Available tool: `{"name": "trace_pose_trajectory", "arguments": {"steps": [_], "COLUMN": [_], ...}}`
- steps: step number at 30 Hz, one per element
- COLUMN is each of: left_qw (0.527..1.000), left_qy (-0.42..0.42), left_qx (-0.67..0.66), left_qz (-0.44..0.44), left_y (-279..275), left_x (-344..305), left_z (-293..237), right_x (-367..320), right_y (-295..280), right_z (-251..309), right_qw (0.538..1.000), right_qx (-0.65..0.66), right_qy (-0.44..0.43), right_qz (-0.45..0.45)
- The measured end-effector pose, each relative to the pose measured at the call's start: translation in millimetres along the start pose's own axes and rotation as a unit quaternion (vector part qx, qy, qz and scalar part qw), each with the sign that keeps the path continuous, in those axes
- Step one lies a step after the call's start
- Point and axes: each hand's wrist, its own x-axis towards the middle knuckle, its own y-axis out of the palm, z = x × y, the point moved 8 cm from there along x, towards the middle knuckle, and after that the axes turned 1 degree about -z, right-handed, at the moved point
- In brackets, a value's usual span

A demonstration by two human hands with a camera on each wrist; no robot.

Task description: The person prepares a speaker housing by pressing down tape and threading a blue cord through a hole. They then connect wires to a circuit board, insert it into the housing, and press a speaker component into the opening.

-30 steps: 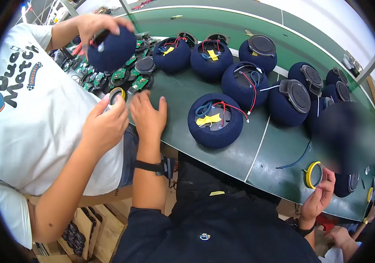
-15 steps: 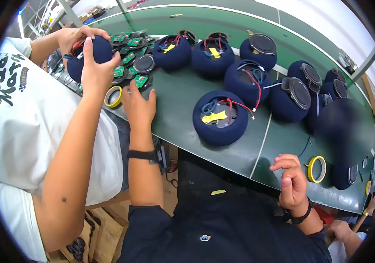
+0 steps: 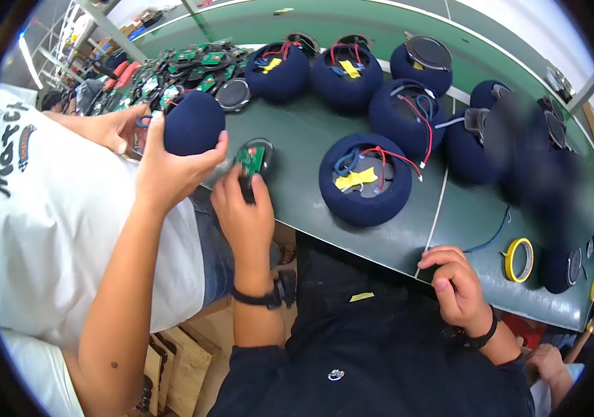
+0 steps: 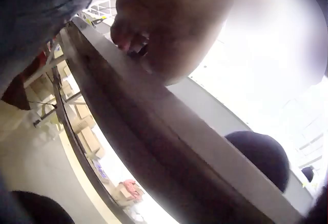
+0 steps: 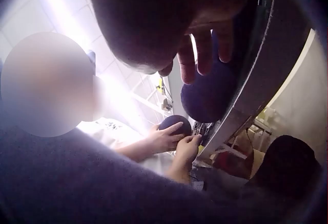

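In the head view my left hand pinches the near edge of a black round speaker unit with a green circuit board, over the table's left part. Curled fingers of the left hand are dark in the left wrist view. My right hand hangs loosely curled at the table's front edge, holding nothing. Its fingers show in the right wrist view, where the right hand is backlit before a navy ball. Nearest on the table are a navy ball with yellow tape and a yellow tape roll.
On the left, a person in a white shirt holds a navy ball in both hands. Circuit-board units are piled behind. Several navy balls with wires or speakers stand across the green table. A blue cord lies near the tape roll.
My right hand has let go of the yellow tape roll and moved left. My left hand has taken a board unit from the pile and drawn it nearer. The neighbour's tape roll is out of sight.
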Motion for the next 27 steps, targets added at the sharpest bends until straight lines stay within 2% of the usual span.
{"name": "trace_pose_trajectory", "arguments": {"steps": [1,3,5,6,7,9,11,12,13,15,17,19,20,23,25,27], "left_qw": [0.998,0.987,0.956,0.952,0.946,0.915,0.885,0.867,0.844,0.923,0.967,0.94,0.912,0.903,0.867,0.812], "left_qy": [-0.029,0.012,0.048,0.107,0.177,0.279,0.374,0.356,0.337,0.301,0.168,0.049,0.004,0.051,0.071,0.037], "left_qx": [-0.054,-0.149,-0.275,-0.273,-0.268,-0.29,-0.262,-0.332,-0.399,-0.242,-0.192,-0.253,-0.29,-0.29,-0.345,-0.423], "left_qz": [-0.012,-0.062,-0.087,-0.089,-0.045,0.03,0.095,0.106,0.117,-0.009,0.003,0.222,0.289,0.312,0.351,0.401], "left_y": [-10,-30,-47,-57,-67,-65,-51,-43,-34,-31,-11,40,45,33,38,52], "left_x": [-16,-43,-71,-84,-86,-87,-93,-87,-77,-42,-1,8,8,-2,-16,-33], "left_z": [-9,-36,-61,-81,-110,-164,-204,-200,-193,-175,-159,-127,-126,-136,-145,-163], "right_x": [0,0,-6,-8,-2,18,25,22,18,10,-2,-10,-14,-34,-44,-48], "right_y": [1,5,16,26,29,34,27,24,21,9,-1,-10,-15,-29,-42,-51], "right_z": [-4,-6,-16,-19,-14,3,7,-1,-6,-16,-32,-47,-52,-67,-60,-53], "right_qw": [0.999,0.994,0.964,0.936,0.937,0.856,0.847,0.852,0.829,0.809,0.806,0.813,0.821,0.829,0.812,0.813], "right_qx": [0.041,0.08,0.225,0.319,0.315,0.502,0.515,0.501,0.523,0.519,0.494,0.472,0.445,0.401,0.411,0.438], "right_qy": [0.034,0.072,0.139,0.151,0.153,0.111,0.116,0.14,0.184,0.256,0.295,0.318,0.322,0.32,0.347,0.308], "right_qz": [0.0,-0.008,-0.023,0.014,0.009,-0.057,-0.058,-0.059,-0.071,-0.109,-0.137,-0.128,-0.155,-0.222,-0.226,-0.227]}}
